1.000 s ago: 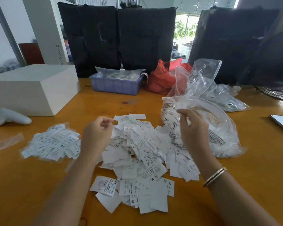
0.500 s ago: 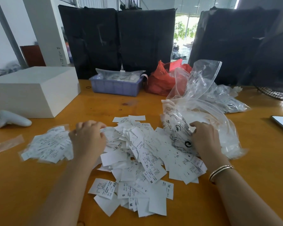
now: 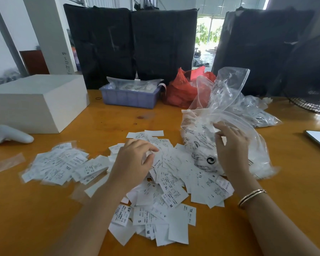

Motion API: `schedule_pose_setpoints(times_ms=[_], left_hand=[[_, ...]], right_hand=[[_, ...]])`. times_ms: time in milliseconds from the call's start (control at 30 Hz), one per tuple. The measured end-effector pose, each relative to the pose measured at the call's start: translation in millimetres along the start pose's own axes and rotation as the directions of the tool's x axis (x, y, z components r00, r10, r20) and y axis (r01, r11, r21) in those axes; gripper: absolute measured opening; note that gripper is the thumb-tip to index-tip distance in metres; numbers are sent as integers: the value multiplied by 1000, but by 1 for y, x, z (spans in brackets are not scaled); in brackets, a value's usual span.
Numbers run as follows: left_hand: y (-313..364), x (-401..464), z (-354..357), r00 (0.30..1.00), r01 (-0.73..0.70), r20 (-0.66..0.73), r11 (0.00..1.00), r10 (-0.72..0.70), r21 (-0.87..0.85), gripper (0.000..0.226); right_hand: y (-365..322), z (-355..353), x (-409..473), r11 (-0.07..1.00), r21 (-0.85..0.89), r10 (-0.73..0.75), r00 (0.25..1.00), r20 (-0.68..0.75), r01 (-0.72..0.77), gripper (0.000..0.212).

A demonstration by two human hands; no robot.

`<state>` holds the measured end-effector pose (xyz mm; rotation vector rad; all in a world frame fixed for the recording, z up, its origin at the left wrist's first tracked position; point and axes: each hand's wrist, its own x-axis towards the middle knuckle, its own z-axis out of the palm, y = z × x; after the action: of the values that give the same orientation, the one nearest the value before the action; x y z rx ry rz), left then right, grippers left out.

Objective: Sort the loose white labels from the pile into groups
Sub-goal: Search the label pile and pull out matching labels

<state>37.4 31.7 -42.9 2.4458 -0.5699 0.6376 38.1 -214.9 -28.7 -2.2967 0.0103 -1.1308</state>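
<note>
White labels already pulled aside make a smaller group (image 3: 63, 165) toward the left edge of the orange desk (image 3: 35, 215), and just right of it the left hand (image 3: 135, 161) hovers over the main pile (image 3: 164, 191) at desk centre, fingers curled and pinching what looks like a label. Further right, the right hand (image 3: 231, 154) is up off the pile beside the clear plastic bag (image 3: 227, 126), fingers loosely bent; whether it holds a label I cannot tell. Picking and size-checking seems the step in hand, so next each label's printed size wants reading before it joins its matching group.
</note>
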Motion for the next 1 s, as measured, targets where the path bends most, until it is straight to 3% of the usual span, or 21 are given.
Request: schedule_pose_setpoints(times_ms=[67, 133, 167, 233, 267, 333, 400, 533, 600, 667, 767, 900, 1000], left_hand=[[5, 1, -2, 998, 53, -15, 985, -56, -166, 20], [8, 0, -4, 992, 125, 36, 934, -120, -335, 22], [9, 0, -6, 986, 166, 86, 892, -143, -421, 21], [11, 1, -11, 958, 276, 221, 778, -180, -565, 25], [12, 1, -13, 939, 333, 288, 720, -191, -609, 33], [13, 1, -15, 907, 400, 371, 677, -198, -617, 51], [15, 1, -16, 899, 409, 392, 693, -195, -594, 52], [14, 1, -13, 921, 382, 315, 699, -231, -605, 7], [13, 1, -13, 925, 380, 264, 680, -274, -627, 3], [13, 2, -14, 924, 379, 232, 656, -303, -653, 3], [13, 3, -15, 912, 405, 248, 619, -327, -673, 1], [12, 2, -13, 889, 456, 351, 649, -295, -609, 7], [10, 1, -12, 878, 478, 309, 644, -365, -597, 2]], right_hand=[[-21, 0, -3, 983, 182, -43, 999, 27, 37, 30], [-39, 3, -12, 932, 356, 15, 990, 141, -64, 32], [-48, 4, -16, 847, 487, 77, 956, 284, -213, 34], [-61, 7, -26, 533, 636, 103, 789, 606, -558, 39], [-63, 8, -30, 402, 640, 80, 721, 688, -655, 41], [-63, 10, -36, 255, 627, 61, 659, 750, -736, 42], [-61, 12, -40, 200, 613, 40, 632, 774, -764, 42], [-60, 17, -44, 185, 595, 17, 608, 794, -782, 33], [-61, 17, -44, 142, 597, 8, 604, 797, -789, 32], [-61, 16, -44, 197, 601, 11, 615, 788, -774, 40], [-59, 17, -44, 471, 562, 60, 660, 749, -680, 13], [-58, 18, -42, 631, 502, 76, 691, 718, -591, 14], [-58, 13, -38, 838, 390, -12, 701, 713, -382, 13]])
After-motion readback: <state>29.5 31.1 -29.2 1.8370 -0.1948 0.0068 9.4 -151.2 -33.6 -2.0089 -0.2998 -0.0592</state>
